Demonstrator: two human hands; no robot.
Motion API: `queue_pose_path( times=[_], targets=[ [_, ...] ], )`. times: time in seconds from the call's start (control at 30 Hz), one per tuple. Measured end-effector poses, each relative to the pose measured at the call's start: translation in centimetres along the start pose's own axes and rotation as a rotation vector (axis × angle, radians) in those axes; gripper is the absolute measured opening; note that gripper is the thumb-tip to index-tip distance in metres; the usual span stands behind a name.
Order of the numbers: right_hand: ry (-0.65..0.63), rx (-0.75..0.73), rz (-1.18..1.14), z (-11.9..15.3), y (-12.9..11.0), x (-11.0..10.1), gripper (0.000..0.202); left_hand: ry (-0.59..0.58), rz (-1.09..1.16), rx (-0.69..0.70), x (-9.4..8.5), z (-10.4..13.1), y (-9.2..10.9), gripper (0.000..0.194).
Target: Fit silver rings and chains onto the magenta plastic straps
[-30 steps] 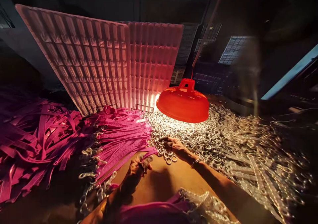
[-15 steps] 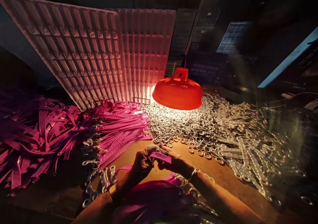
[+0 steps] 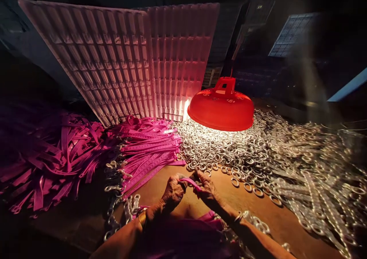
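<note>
Left hand (image 3: 173,191), right hand (image 3: 209,193): two, angled inward, pinching one strap (image 3: 189,181) above the tabletop (image 3: 243,205), toward its near edge. Lamp (image 3: 222,108): one, hanging. Panels (image 3: 94,60): two, toward far edge. Rings (image 3: 218,148): heaped, uncountable.

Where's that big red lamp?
In the head view, the red lamp hangs right of centre, over the silver rings, near the right edge of the ribbed panels.

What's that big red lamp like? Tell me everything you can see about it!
The lamp has a wide, round, shiny red shade, plastic or painted metal by its look. Small holes pierce its top, and its narrower neck has openings. It hangs rim-down on a thin cord, switched on, lighting the metal rings below. Only the cord visibly touches it.
</note>
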State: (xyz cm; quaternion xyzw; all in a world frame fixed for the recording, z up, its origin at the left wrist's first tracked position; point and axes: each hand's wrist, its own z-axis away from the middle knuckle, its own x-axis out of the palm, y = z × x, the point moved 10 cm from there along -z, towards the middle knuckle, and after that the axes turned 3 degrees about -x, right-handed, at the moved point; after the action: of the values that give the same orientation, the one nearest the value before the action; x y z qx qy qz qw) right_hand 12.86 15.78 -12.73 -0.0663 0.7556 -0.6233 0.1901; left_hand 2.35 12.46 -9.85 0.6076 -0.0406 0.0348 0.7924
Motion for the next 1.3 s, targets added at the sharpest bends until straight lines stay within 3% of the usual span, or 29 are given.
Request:
queue_pose_path(
  times=[0.13,0.23,0.3,0.4,0.57,0.63,0.73,0.9,1.13,1.3],
  targets=[
    [0.122,-0.276,0.306,-0.2,-3.2,-0.6,0.014,-0.054,0.035,-0.002,-0.3,-0.1,0.3,0.024],
    [0.095,-0.379,0.34,-0.1,-4.7,0.1,0.012,-0.109,0.112,-0.071,-0.4,-0.1,-0.7,0.021],
    [0.099,-0.297,0.224,-0.6,-4.5,-0.2,0.002,-0.115,0.159,-0.081,-0.5,-0.4,-1.1,0.02],
    [0.136,-0.121,0.007,-1.7,-4.0,-1.1,0.015,-0.077,0.206,-0.045,-0.6,-1.2,-1.1,0.016],
    [0.018,0.043,-0.515,-3.5,-4.0,-1.1,0.03,-0.032,0.249,0.007,-0.8,-1.7,-0.7,0.038],
    [0.017,0.032,-0.569,-3.7,-4.3,-1.3,0.031,-0.042,0.253,0.027,-0.8,-1.4,-0.3,0.044],
    [0.049,-0.003,-0.505,-3.3,-4.7,-1.3,0.03,-0.076,0.2,0.022,-0.3,-1.0,0.2,0.045],
    [-0.004,-0.03,-0.352,-2.8,-6.4,0.1,0.028,-0.187,0.169,-0.082,1.1,-0.1,0.3,0.055],
    [0.065,-0.121,-0.124,-2.4,-6.0,-1.3,0.028,-0.089,0.256,0.001,0.5,0.8,1.9,0.032],
    [0.073,-0.178,-0.012,-2.0,-6.8,-1.4,0.02,-0.124,0.297,-0.019,1.4,0.2,1.0,0.037]
  ],
)
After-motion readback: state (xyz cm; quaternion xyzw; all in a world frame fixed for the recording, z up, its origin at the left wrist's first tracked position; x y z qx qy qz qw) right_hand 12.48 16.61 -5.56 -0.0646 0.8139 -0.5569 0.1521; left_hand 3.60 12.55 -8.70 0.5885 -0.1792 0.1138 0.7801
